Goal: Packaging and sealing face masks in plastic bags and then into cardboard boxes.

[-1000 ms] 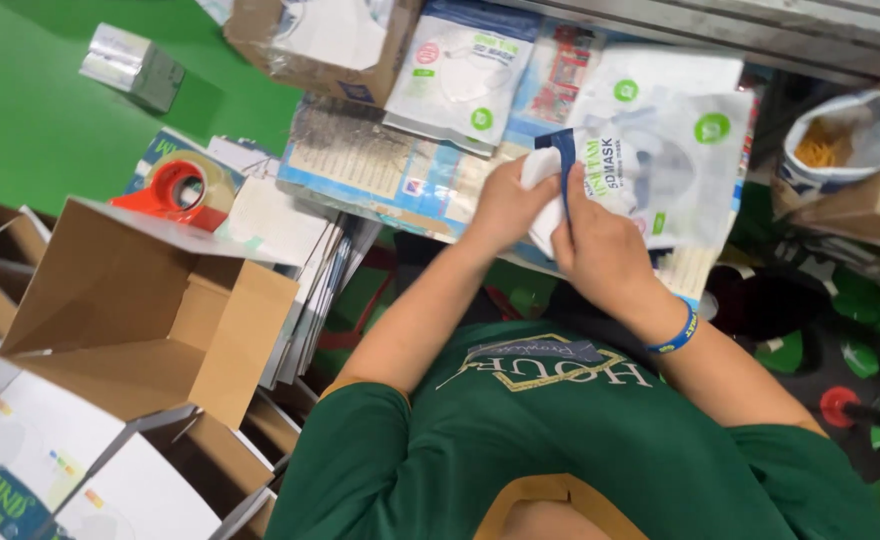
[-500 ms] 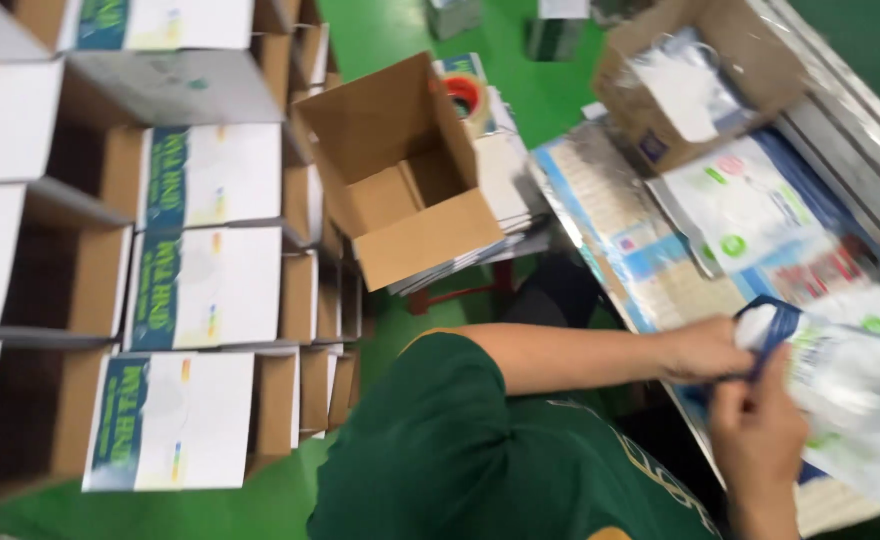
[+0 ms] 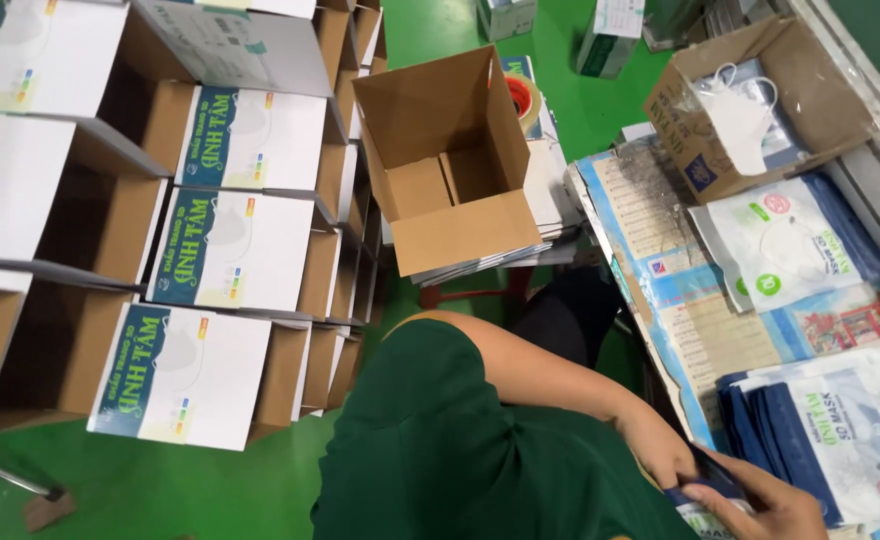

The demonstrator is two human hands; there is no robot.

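The fingers of the left hand and the right hand are both curled around a dark blue mask packet at the bottom edge of the view, gripping it from either side; the packet sits low between the two hands, just beside the near edge of the surface. Right of it lies a stack of white and blue mask packets, and further up the surface another white packet rests on printed sheets. A brown carton with a loose white mask stands at the far end. Left of the person's green shirt, an open empty cardboard box sits on a pile of flat sheets, with a tape roll behind it. Rows of open printed cartons fill the green floor on the left.
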